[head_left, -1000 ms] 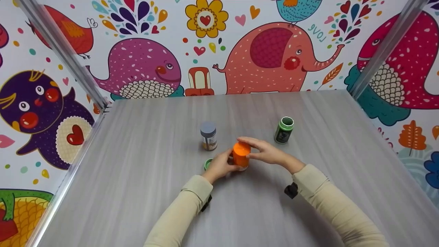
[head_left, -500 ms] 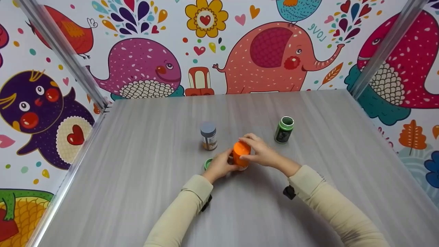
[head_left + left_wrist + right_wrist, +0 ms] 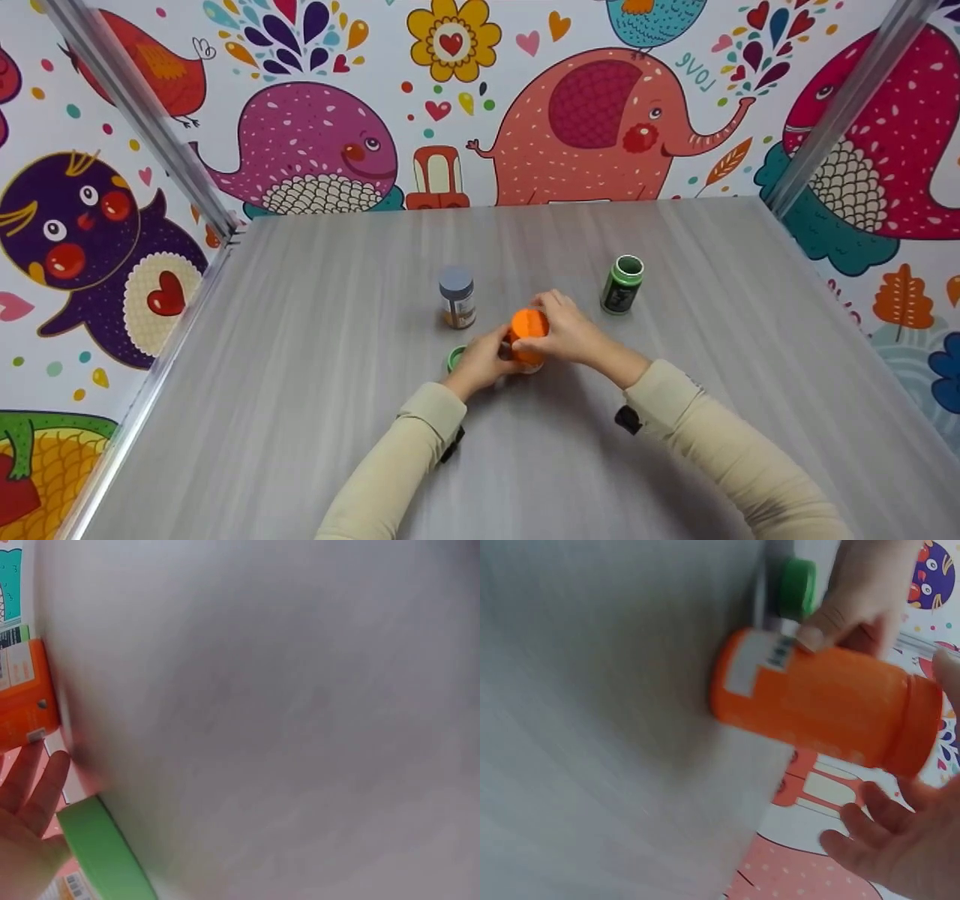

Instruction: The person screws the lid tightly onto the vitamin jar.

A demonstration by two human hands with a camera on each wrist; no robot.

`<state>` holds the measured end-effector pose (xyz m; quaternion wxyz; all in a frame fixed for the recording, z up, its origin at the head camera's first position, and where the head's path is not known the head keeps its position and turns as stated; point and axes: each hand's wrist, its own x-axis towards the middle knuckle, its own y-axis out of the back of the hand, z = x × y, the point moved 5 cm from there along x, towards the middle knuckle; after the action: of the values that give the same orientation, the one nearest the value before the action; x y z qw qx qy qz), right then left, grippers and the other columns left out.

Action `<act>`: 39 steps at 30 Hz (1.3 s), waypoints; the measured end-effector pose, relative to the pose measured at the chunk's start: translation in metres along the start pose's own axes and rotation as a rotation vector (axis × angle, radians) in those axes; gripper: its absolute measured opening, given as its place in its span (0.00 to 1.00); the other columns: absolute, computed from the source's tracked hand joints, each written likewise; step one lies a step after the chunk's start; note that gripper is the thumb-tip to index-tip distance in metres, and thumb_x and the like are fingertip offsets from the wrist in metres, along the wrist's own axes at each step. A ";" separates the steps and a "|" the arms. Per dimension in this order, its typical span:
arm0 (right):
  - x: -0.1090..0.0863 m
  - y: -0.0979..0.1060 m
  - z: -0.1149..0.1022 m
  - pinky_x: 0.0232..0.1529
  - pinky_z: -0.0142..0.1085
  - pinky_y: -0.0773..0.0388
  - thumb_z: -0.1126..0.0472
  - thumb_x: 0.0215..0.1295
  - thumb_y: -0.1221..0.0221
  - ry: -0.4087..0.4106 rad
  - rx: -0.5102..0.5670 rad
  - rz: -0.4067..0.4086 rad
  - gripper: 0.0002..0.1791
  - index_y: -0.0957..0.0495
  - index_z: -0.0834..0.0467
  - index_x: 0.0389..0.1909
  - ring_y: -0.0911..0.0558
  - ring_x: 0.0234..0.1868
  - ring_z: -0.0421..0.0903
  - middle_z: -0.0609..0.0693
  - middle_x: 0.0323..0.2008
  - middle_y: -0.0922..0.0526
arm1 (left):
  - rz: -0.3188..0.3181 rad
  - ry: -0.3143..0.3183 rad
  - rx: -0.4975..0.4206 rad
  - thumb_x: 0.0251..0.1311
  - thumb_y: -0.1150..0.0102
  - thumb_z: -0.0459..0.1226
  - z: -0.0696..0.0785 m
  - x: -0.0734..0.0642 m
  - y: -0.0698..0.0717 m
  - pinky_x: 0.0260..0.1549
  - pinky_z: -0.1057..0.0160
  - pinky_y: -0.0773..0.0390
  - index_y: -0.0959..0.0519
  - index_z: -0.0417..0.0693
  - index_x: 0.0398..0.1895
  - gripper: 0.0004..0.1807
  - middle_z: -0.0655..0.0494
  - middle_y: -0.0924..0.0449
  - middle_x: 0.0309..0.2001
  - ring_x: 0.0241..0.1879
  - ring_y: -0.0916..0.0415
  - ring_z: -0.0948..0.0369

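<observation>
R hand (image 3: 571,330) now round orange cap (image 3: 529,324)

Vs. 1 s ago, we see R thumb & fingers pinching the cap; L hand (image 3: 481,364) grips orange bottle (image 3: 528,357) between them, near green lid (image 3: 105,851). Prob. cap-turning stage, we'd say. R wrist cam shows white label (image 3: 744,671) clearly, L wrist the lid's side; head cam doesn't.

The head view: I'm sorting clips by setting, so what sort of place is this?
Probably a small recording booth rather than a home room: cartoon-printed walls close in around a grey wood-grain table, with metal posts at its far corners.
</observation>
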<state>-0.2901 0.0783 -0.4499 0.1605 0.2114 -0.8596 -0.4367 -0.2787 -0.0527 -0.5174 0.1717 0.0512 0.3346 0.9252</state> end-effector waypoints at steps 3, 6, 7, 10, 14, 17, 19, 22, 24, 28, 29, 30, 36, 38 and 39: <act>0.001 0.006 -0.006 0.59 0.51 0.36 0.49 0.50 0.33 0.095 -0.007 -0.128 0.44 0.40 0.68 0.62 0.36 0.61 0.59 0.63 0.62 0.38 | -0.001 -0.007 -0.002 0.50 0.34 0.45 0.000 -0.001 0.000 0.52 0.57 0.29 0.33 0.44 0.60 0.35 0.49 0.24 0.52 0.50 0.26 0.55; 0.000 0.012 -0.014 0.60 0.52 0.38 0.62 0.53 0.35 0.267 -0.049 -0.231 0.36 0.38 0.67 0.61 0.38 0.63 0.60 0.64 0.64 0.41 | 0.000 -0.016 -0.018 0.49 0.34 0.45 0.000 -0.001 0.001 0.51 0.57 0.27 0.33 0.44 0.60 0.35 0.49 0.23 0.51 0.49 0.25 0.55; 0.000 0.013 -0.017 0.59 0.52 0.36 0.66 0.53 0.36 0.321 -0.066 -0.257 0.32 0.35 0.67 0.60 0.37 0.62 0.60 0.65 0.63 0.39 | 0.000 -0.018 -0.019 0.49 0.33 0.45 0.000 -0.001 0.001 0.50 0.58 0.27 0.33 0.45 0.60 0.35 0.49 0.23 0.51 0.48 0.24 0.55; -0.002 0.014 -0.020 0.57 0.51 0.34 0.73 0.56 0.41 0.419 -0.116 -0.314 0.26 0.31 0.64 0.58 0.34 0.60 0.60 0.65 0.60 0.36 | -0.001 -0.021 -0.023 0.49 0.34 0.44 0.000 -0.001 0.001 0.50 0.58 0.27 0.34 0.45 0.60 0.34 0.48 0.23 0.50 0.49 0.24 0.55; -0.001 0.013 -0.018 0.57 0.51 0.33 0.74 0.57 0.44 0.431 -0.146 -0.335 0.25 0.29 0.59 0.58 0.33 0.60 0.59 0.64 0.59 0.34 | -0.004 -0.019 -0.020 0.50 0.34 0.44 0.000 -0.002 0.001 0.51 0.57 0.27 0.35 0.45 0.61 0.35 0.48 0.23 0.50 0.50 0.25 0.54; 0.000 0.012 -0.017 0.56 0.50 0.32 0.72 0.57 0.42 0.421 -0.157 -0.310 0.24 0.28 0.60 0.57 0.31 0.56 0.58 0.63 0.56 0.32 | -0.007 -0.011 -0.019 0.50 0.34 0.45 0.000 -0.001 0.001 0.52 0.57 0.28 0.35 0.45 0.62 0.36 0.48 0.24 0.51 0.50 0.25 0.54; 0.000 0.012 -0.017 0.54 0.48 0.30 0.68 0.57 0.40 0.415 -0.169 -0.279 0.23 0.28 0.61 0.55 0.29 0.52 0.56 0.62 0.53 0.31 | -0.011 -0.007 -0.021 0.50 0.34 0.45 0.000 -0.001 0.000 0.52 0.57 0.28 0.35 0.45 0.62 0.36 0.48 0.24 0.51 0.50 0.25 0.54; 0.001 0.012 -0.016 0.50 0.45 0.27 0.62 0.55 0.37 0.396 -0.184 -0.222 0.23 0.27 0.63 0.53 0.28 0.47 0.53 0.60 0.49 0.29 | -0.013 -0.001 -0.019 0.50 0.34 0.45 0.000 0.000 -0.001 0.51 0.57 0.28 0.34 0.45 0.60 0.34 0.49 0.24 0.51 0.50 0.25 0.54; 0.001 0.012 -0.014 0.48 0.43 0.26 0.58 0.54 0.36 0.365 -0.189 -0.181 0.25 0.27 0.63 0.52 0.27 0.45 0.51 0.59 0.47 0.29 | -0.011 0.000 -0.013 0.50 0.34 0.44 0.000 0.000 -0.001 0.51 0.58 0.28 0.33 0.45 0.59 0.33 0.49 0.24 0.51 0.50 0.25 0.55; 0.003 0.009 -0.011 0.42 0.39 0.25 0.52 0.51 0.34 0.266 -0.189 -0.102 0.27 0.27 0.64 0.48 0.27 0.39 0.48 0.56 0.42 0.28 | 0.001 -0.008 0.004 0.50 0.34 0.42 0.001 0.000 0.000 0.52 0.58 0.28 0.32 0.44 0.58 0.31 0.49 0.23 0.51 0.50 0.26 0.54; 0.003 0.008 -0.011 0.41 0.39 0.25 0.52 0.50 0.33 0.237 -0.185 -0.082 0.28 0.27 0.64 0.47 0.28 0.38 0.47 0.55 0.40 0.28 | 0.004 -0.009 0.005 0.50 0.34 0.42 0.001 0.000 0.000 0.52 0.58 0.29 0.32 0.44 0.58 0.31 0.49 0.23 0.51 0.50 0.26 0.55; 0.003 0.007 -0.011 0.40 0.38 0.25 0.51 0.49 0.33 0.209 -0.182 -0.063 0.28 0.27 0.64 0.46 0.28 0.37 0.47 0.55 0.39 0.28 | 0.007 -0.010 0.007 0.50 0.34 0.41 0.001 0.000 0.000 0.52 0.58 0.28 0.32 0.44 0.57 0.31 0.49 0.23 0.50 0.50 0.26 0.55; 0.003 0.001 -0.008 0.34 0.36 0.29 0.45 0.47 0.33 0.062 -0.169 0.043 0.30 0.29 0.64 0.40 0.30 0.32 0.46 0.52 0.33 0.30 | 0.017 -0.010 0.019 0.49 0.34 0.43 0.000 0.000 0.000 0.51 0.58 0.28 0.31 0.45 0.58 0.32 0.50 0.23 0.50 0.49 0.26 0.55; 0.003 0.000 -0.007 0.33 0.36 0.30 0.44 0.47 0.33 0.041 -0.163 0.062 0.31 0.30 0.64 0.40 0.31 0.32 0.46 0.53 0.32 0.30 | 0.015 -0.009 0.014 0.50 0.34 0.43 0.000 0.000 0.000 0.51 0.58 0.29 0.31 0.45 0.58 0.32 0.50 0.23 0.50 0.49 0.26 0.56; 0.002 -0.001 -0.006 0.34 0.37 0.29 0.44 0.48 0.33 0.037 -0.153 0.061 0.31 0.30 0.65 0.41 0.31 0.33 0.47 0.53 0.33 0.30 | 0.013 -0.009 0.011 0.50 0.34 0.43 0.000 0.001 0.000 0.52 0.58 0.29 0.31 0.44 0.59 0.32 0.50 0.23 0.51 0.49 0.26 0.55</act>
<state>-0.2891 0.0725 -0.4467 0.2055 0.1801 -0.8265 -0.4921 -0.2793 -0.0528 -0.5175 0.1667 0.0584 0.3384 0.9243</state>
